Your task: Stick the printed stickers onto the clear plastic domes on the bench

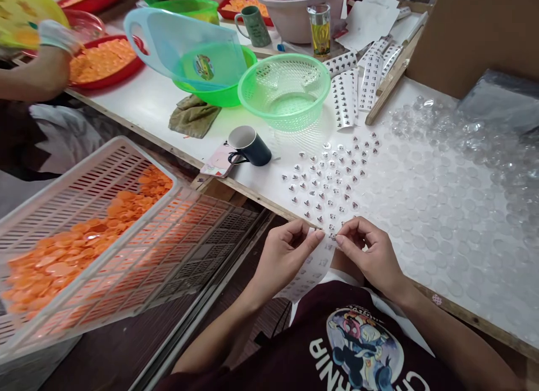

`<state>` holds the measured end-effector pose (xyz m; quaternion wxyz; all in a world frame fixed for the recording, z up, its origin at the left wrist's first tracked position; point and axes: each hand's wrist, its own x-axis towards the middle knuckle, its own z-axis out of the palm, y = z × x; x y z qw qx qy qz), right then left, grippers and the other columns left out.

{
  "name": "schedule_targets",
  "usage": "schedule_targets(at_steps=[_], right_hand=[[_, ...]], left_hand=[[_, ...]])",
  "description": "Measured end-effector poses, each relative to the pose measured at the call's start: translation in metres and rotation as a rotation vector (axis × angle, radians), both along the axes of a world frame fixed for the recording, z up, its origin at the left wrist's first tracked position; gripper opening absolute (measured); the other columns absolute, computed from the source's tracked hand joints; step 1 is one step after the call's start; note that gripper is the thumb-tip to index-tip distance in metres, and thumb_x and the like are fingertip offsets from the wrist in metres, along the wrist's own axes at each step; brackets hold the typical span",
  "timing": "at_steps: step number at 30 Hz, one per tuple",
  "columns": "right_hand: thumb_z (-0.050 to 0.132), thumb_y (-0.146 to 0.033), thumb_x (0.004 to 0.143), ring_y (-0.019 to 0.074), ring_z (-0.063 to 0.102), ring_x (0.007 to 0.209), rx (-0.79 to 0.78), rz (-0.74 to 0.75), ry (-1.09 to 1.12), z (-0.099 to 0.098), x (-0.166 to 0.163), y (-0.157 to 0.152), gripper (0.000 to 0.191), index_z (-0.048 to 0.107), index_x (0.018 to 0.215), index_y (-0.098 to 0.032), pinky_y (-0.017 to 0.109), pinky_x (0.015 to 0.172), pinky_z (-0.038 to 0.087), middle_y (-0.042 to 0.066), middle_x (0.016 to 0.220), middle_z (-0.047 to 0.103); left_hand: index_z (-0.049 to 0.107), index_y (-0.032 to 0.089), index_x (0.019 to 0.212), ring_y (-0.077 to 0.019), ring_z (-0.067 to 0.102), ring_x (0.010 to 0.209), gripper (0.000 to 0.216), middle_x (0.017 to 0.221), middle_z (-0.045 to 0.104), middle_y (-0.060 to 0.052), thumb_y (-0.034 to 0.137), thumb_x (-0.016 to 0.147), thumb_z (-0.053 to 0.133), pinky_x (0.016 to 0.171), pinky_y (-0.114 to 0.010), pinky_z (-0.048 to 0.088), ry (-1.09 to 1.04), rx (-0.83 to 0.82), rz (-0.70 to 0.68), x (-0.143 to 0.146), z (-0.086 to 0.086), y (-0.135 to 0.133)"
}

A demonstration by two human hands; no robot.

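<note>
My left hand [288, 251] is closed, thumb and fingers pinching the top of a sticker sheet [309, 273] that hangs down below the table edge toward my lap. My right hand [373, 253] is closed in a pinch close to it, with a small dark-printed sticker [332, 237] at its fingertips. Just beyond the hands lie many small clear discs bearing dark printed stickers [329, 181], spread in loose rows. To their right, plain clear discs [421, 211] cover the white tabletop, none with a print that I can see.
A dark mug [257, 150] stands by the table edge, near a green colander [284, 93] and a brown cloth [193, 116]. More sticker sheets [345, 99] lie behind. At left, a crate [122, 251] holds orange pieces. Another person's gloved hand [59, 37] is at far left.
</note>
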<state>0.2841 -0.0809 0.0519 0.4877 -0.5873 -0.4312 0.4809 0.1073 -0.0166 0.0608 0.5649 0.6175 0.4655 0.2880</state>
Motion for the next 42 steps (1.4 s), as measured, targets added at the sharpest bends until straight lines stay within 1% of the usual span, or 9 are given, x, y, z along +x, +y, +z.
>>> schedule_targets(at_steps=[5,9,14,20,23,26,34,39,42], right_hand=[[0.066,-0.030,0.087,0.0151,0.053,0.074,0.060,-0.170,-0.084,-0.012,0.014,0.008,0.008,0.063,0.088,-0.023,0.030,0.071,0.044,0.000,0.080,0.062],[0.068,-0.025,0.084,0.0169,0.061,0.085,0.061,-0.100,-0.025,-0.025,0.018,0.017,0.025,0.058,0.107,-0.025,0.034,0.083,0.044,-0.001,0.088,0.066],[0.070,-0.026,0.085,0.0153,0.060,0.080,0.134,-0.184,0.024,-0.030,0.038,0.034,0.026,0.052,0.104,-0.026,0.035,0.082,0.047,-0.003,0.084,0.064],[0.072,-0.027,0.076,0.0142,0.062,0.078,0.301,-0.482,-0.159,-0.044,0.153,0.117,0.039,0.043,0.102,-0.027,0.034,0.082,0.051,-0.005,0.080,0.061],[0.070,-0.025,0.072,0.0142,0.063,0.073,0.222,-0.516,-0.328,-0.061,0.209,0.161,0.042,0.040,0.101,-0.027,0.036,0.081,0.052,-0.006,0.078,0.061],[0.067,-0.022,0.070,0.0148,0.064,0.071,0.101,-0.464,-0.391,-0.077,0.234,0.183,0.043,0.038,0.101,-0.027,0.037,0.081,0.053,-0.007,0.076,0.061],[0.062,-0.018,0.072,0.0162,0.063,0.069,-0.016,-0.357,-0.561,-0.094,0.230,0.197,0.039,0.039,0.102,-0.027,0.036,0.079,0.051,-0.007,0.074,0.061],[0.055,-0.011,0.075,0.0190,0.060,0.074,-0.046,-0.260,-0.943,-0.096,0.216,0.201,0.037,0.043,0.107,-0.024,0.042,0.086,0.046,-0.004,0.077,0.059],[0.059,-0.011,0.074,0.0231,0.061,0.092,0.002,-0.268,-1.157,-0.095,0.213,0.200,0.039,0.047,0.109,-0.024,0.049,0.096,0.041,0.003,0.095,0.061]], left_hand=[[0.047,0.018,0.062,-0.0096,0.032,0.055,0.041,0.057,0.038,0.005,0.042,0.088,0.068,0.050,-0.023,0.026,0.000,0.019,-0.043,0.017,-0.023,0.003],[0.043,0.018,0.059,-0.0090,0.031,0.055,0.044,0.057,0.033,0.006,0.042,0.088,0.065,0.052,-0.023,0.024,0.010,0.035,-0.139,0.034,-0.036,0.008],[0.046,0.018,0.063,-0.0096,0.034,0.057,0.039,0.060,0.037,0.005,0.041,0.090,0.062,0.054,-0.023,0.027,-0.021,0.009,-0.175,0.046,-0.050,0.018],[0.047,0.019,0.064,-0.0103,0.036,0.058,0.038,0.060,0.038,0.005,0.042,0.091,0.060,0.055,-0.023,0.029,-0.020,-0.003,-0.144,0.049,-0.075,0.026],[0.047,0.018,0.064,-0.0103,0.035,0.057,0.038,0.060,0.039,0.005,0.042,0.091,0.059,0.054,-0.023,0.029,0.000,0.023,-0.123,0.048,-0.086,0.027],[0.048,0.018,0.064,-0.0100,0.036,0.057,0.037,0.060,0.040,0.005,0.041,0.092,0.058,0.054,-0.023,0.029,0.008,0.053,-0.121,0.047,-0.093,0.027],[0.049,0.018,0.064,-0.0099,0.038,0.057,0.035,0.060,0.042,0.004,0.037,0.093,0.057,0.054,-0.022,0.032,0.015,0.090,-0.104,0.047,-0.093,0.026],[0.049,0.018,0.064,-0.0099,0.038,0.057,0.036,0.060,0.042,0.004,0.037,0.093,0.057,0.054,-0.022,0.032,0.016,0.077,-0.100,0.047,-0.091,0.027],[0.049,0.018,0.064,-0.0099,0.038,0.057,0.035,0.060,0.042,0.004,0.036,0.093,0.057,0.053,-0.022,0.032,0.012,0.078,-0.097,0.048,-0.091,0.027]])
